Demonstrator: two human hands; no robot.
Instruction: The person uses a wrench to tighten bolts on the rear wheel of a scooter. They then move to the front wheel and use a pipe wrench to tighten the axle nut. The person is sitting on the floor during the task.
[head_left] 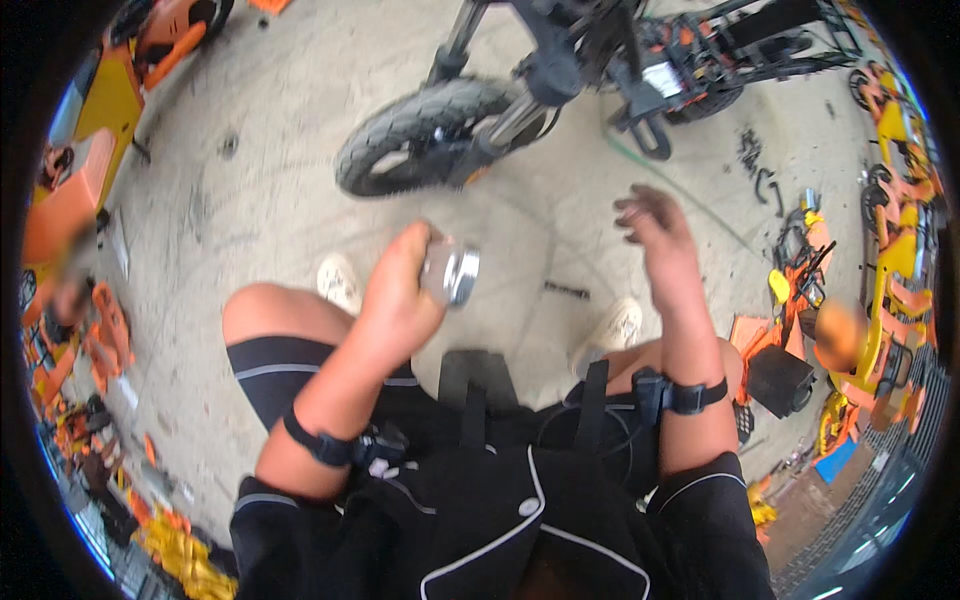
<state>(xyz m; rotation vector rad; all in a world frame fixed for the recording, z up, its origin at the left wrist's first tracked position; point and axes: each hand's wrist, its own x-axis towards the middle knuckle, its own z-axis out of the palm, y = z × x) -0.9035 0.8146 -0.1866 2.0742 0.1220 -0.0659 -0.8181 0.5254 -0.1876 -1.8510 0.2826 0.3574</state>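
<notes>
My left hand is closed round a small clear cylinder with a shiny silver end, possibly a jar; blur hides its exact kind. My right hand is raised in the air to the right, apart from anything, its fingers loosely bent and spread with nothing seen in them. Beyond my hands stands a partly stripped motorbike, whose front wheel has a black treaded tyre. Its fork leg runs up from the hub, and the bare frame stretches to the far right.
A short dark strip lies on the concrete floor between my shoes. Dark loose parts are scattered at right, near a black box. Orange and yellow vehicle panels line the left and right sides.
</notes>
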